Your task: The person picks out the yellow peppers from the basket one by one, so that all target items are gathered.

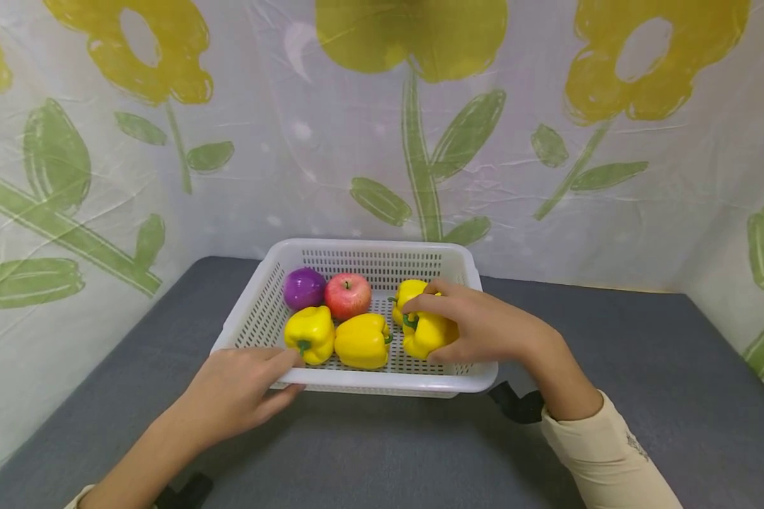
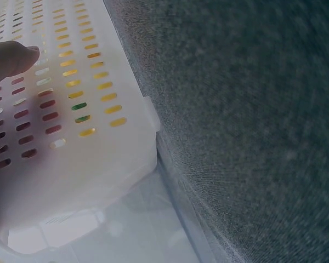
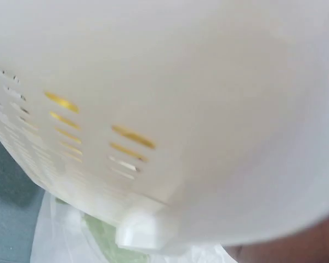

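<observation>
A white slotted plastic basket [image 1: 388, 382] stands on the dark grey table. At its front left rim my left hand [image 1: 238, 389] grips the edge, fingers over the rim and thumb against the outer wall; the left wrist view shows that thumb [image 2: 16, 59] on the slots. Inside the basket's right end, my right hand [image 1: 487, 322] holds a yellow bell pepper [image 1: 424, 338] between thumb and fingers. Another yellow bell pepper [image 1: 406, 291] sits just behind it, partly covered by the fingers. In the right wrist view the basket wall [image 3: 219, 109] hides the grip.
Left in the basket lie a purple round item [image 1: 304, 288], a red apple [image 1: 347, 296] and two more yellow peppers, one stem forward [image 1: 310, 332], one on its side [image 1: 361, 342]. Behind the table [image 1: 586, 339] hangs a flower-printed cloth [image 1: 280, 162].
</observation>
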`<state>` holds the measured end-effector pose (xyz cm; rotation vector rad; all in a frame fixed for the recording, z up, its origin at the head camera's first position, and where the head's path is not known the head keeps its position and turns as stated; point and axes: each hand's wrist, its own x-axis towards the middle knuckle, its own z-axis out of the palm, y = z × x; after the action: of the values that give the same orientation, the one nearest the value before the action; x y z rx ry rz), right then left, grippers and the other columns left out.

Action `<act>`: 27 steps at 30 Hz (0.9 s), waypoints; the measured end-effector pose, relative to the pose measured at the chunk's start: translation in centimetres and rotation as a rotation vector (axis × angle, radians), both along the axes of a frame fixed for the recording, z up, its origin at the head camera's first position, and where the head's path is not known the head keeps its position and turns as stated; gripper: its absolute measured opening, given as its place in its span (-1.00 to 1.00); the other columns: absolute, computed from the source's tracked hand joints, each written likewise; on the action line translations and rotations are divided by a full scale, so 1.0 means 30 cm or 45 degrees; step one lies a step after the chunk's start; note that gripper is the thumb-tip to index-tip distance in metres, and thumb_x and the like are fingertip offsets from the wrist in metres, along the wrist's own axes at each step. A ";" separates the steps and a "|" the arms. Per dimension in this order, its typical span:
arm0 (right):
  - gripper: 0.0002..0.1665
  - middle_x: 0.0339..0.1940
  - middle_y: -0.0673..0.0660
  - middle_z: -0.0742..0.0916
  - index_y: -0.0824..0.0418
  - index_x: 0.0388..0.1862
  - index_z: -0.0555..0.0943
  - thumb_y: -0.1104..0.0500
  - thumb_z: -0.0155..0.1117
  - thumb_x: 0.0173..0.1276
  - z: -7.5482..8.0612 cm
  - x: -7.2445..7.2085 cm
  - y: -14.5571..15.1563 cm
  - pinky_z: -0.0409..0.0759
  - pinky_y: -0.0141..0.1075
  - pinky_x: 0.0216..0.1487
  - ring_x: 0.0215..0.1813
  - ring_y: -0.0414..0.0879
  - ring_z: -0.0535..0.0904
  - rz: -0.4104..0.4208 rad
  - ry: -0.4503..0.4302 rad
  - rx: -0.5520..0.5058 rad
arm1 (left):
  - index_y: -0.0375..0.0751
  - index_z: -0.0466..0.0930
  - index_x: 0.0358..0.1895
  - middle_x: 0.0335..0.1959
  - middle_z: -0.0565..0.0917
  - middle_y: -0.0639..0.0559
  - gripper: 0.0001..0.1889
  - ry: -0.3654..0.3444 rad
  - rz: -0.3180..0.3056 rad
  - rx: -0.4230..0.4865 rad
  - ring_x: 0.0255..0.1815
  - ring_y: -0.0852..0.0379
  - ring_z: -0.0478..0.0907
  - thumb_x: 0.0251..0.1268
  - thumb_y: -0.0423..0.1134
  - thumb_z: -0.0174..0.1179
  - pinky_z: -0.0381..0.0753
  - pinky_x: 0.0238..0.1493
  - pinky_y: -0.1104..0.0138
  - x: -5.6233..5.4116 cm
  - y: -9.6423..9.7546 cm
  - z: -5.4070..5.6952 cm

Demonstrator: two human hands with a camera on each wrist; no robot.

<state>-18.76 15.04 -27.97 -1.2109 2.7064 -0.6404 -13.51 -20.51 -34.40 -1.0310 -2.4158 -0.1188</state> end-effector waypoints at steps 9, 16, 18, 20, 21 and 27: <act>-0.31 0.16 0.01 0.48 0.01 0.27 0.53 0.15 0.52 0.13 0.019 0.002 0.028 0.56 -0.21 -0.06 -0.03 -0.10 0.48 -0.004 -0.006 -0.086 | 0.06 0.48 -0.29 -0.56 0.43 0.28 -0.74 -0.023 0.005 -0.007 -0.61 0.29 0.31 0.04 -0.09 0.40 0.24 -0.63 0.43 0.003 0.001 0.002; -0.30 0.16 0.02 0.50 0.02 0.27 0.52 0.15 0.54 0.13 0.033 -0.005 0.055 0.55 -0.17 0.00 0.04 -0.07 0.47 -0.021 0.023 -0.141 | 0.08 0.46 -0.30 -0.57 0.39 0.30 -0.74 -0.041 0.033 -0.016 -0.61 0.29 0.30 0.06 -0.07 0.40 0.24 -0.62 0.40 0.002 0.003 0.004; -0.30 0.17 0.01 0.50 0.02 0.27 0.53 0.15 0.55 0.12 0.038 -0.007 0.064 0.55 -0.16 0.02 0.06 -0.07 0.47 -0.029 0.033 -0.159 | 0.08 0.47 -0.30 -0.57 0.40 0.29 -0.74 -0.045 0.035 -0.016 -0.61 0.29 0.30 0.07 -0.07 0.40 0.24 -0.62 0.41 0.002 0.004 0.004; -0.30 0.16 0.01 0.51 0.03 0.26 0.53 0.14 0.56 0.12 0.043 -0.008 0.074 0.54 -0.14 0.03 0.08 -0.07 0.46 -0.042 0.040 -0.174 | 0.09 0.47 -0.30 -0.56 0.42 0.30 -0.74 -0.048 0.035 -0.016 -0.60 0.29 0.31 0.07 -0.07 0.40 0.25 -0.62 0.41 0.003 0.005 0.005; -0.30 0.16 0.01 0.51 0.04 0.25 0.53 0.14 0.56 0.11 0.045 -0.009 0.078 0.54 -0.14 0.04 0.08 -0.07 0.46 -0.050 0.039 -0.182 | 0.09 0.47 -0.30 -0.56 0.42 0.30 -0.74 -0.047 0.034 -0.015 -0.60 0.29 0.31 0.07 -0.07 0.40 0.25 -0.62 0.41 0.003 0.005 0.006; -0.30 0.14 0.04 0.51 0.06 0.24 0.50 0.14 0.57 0.11 0.058 -0.015 0.106 0.57 -0.15 -0.01 0.03 -0.05 0.48 -0.089 0.008 -0.230 | 0.08 0.44 -0.33 -0.57 0.37 0.30 -0.74 -0.028 0.027 -0.010 -0.60 0.29 0.28 0.07 -0.08 0.39 0.22 -0.62 0.42 0.003 0.003 0.003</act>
<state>-19.20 18.22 -26.24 -1.1601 2.7572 -0.9086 -13.42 -20.44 -34.30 -1.0125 -2.4478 -0.1140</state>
